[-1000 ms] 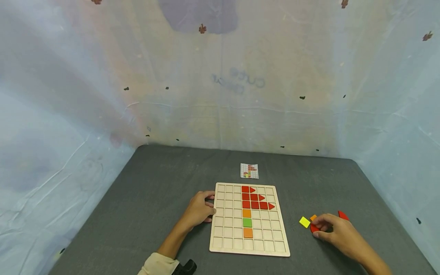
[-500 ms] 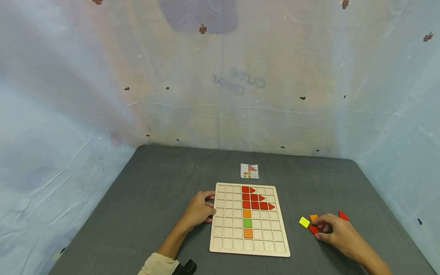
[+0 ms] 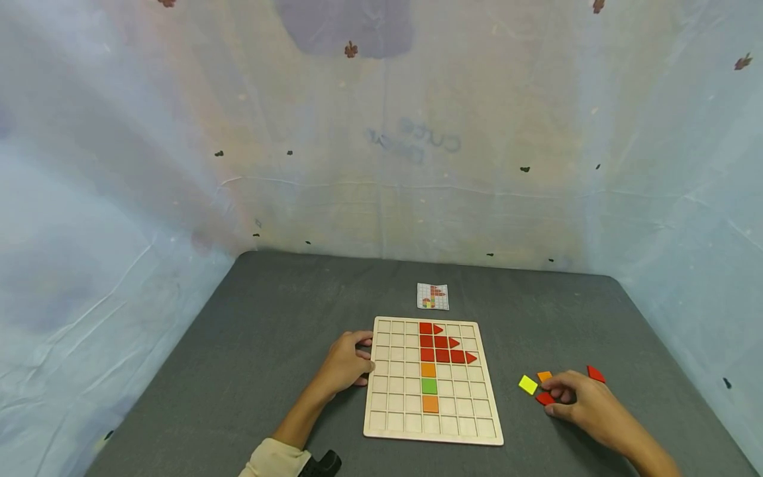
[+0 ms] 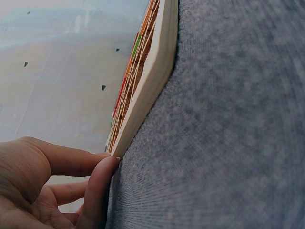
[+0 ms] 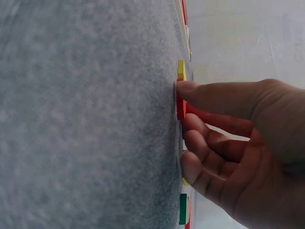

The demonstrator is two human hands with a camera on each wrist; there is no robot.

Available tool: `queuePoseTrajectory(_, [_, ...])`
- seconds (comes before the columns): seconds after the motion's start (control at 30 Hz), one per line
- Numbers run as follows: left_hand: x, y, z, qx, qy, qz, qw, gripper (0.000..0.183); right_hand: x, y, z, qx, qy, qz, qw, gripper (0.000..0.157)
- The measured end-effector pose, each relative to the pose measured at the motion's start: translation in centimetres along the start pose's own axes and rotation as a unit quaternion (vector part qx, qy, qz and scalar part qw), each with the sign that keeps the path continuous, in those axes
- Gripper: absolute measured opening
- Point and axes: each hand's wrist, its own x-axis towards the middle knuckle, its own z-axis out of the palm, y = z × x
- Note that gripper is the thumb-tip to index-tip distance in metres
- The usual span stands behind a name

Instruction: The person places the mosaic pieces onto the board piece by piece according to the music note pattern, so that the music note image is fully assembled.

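A wooden grid board (image 3: 393,384) lies flat on the dark table; red squares and triangles, orange squares and a green square fill some of its cells. My left hand (image 3: 344,363) holds the board's left edge, and the left wrist view shows thumb and index finger meeting at its rim. Right of the board, my right hand (image 3: 584,404) has thumb and index finger on a red tile (image 3: 545,399) with a curved side, low at the table. In the right wrist view the thumb covers part of this red tile (image 5: 181,105).
Beside the right fingers lie a yellow square tile (image 3: 528,385) and an orange tile (image 3: 544,376). Another red tile (image 3: 595,373) sits behind the right hand. A small printed pattern card (image 3: 432,297) lies beyond the board. A green tile (image 5: 184,209) shows in the right wrist view.
The red tile at my right fingertips has turned on the table, and more of the orange tile shows. My left hand and the board stay put.
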Motion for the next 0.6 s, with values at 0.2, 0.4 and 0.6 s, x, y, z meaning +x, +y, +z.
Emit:
queuePoseTrajectory(0.2, [-0.02,0.06,0.02,0.001,0.001,-0.002,1.0,0.063,0.21,-0.09,0.08,-0.013,-0.006,0.024,1.0,0.025])
queuePoseTrajectory(0.4, [-0.1,0.11,0.01,0.002,0.002,-0.002,1.0,0.064,0.22,0.01,0.2,-0.017,0.001,0.017,1.0,0.021])
queuePoseTrajectory(0.6, [-0.14,0.14,0.01,0.004,0.004,-0.001,1.0,0.064,0.21,0.02,0.26,-0.017,-0.002,0.009,1.0,0.017])
